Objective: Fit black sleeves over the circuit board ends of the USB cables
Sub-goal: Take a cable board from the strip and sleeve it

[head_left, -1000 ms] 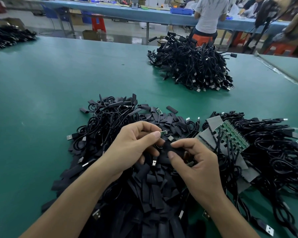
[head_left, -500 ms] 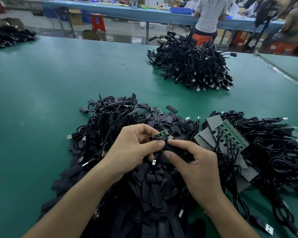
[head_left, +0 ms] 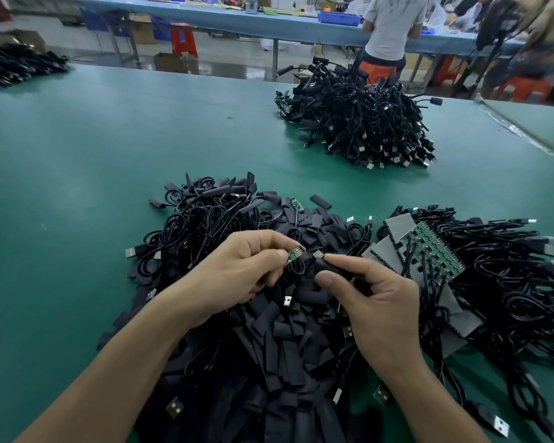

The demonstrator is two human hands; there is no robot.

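My left hand (head_left: 237, 273) pinches a small green circuit board (head_left: 295, 253) on the end of a thin black cable, between thumb and fingers. Just right of it, my right hand (head_left: 378, 302) pinches a black sleeve (head_left: 331, 268) with its open end toward the board; a small gap lies between board and sleeve. Both hands hover over a heap of loose black sleeves (head_left: 279, 340) mixed with coiled USB cables (head_left: 202, 225) on the green table (head_left: 77, 174).
To the right lie green board panels (head_left: 432, 251) with attached cables and grey pads. A big pile of cables (head_left: 362, 123) sits at the far middle, another pile (head_left: 16, 63) at the far left. People work at a blue bench behind.
The board and sleeve were close together under my fingertips half a second ago; now the hands have drawn slightly apart and the board stands clear of the sleeve's mouth.
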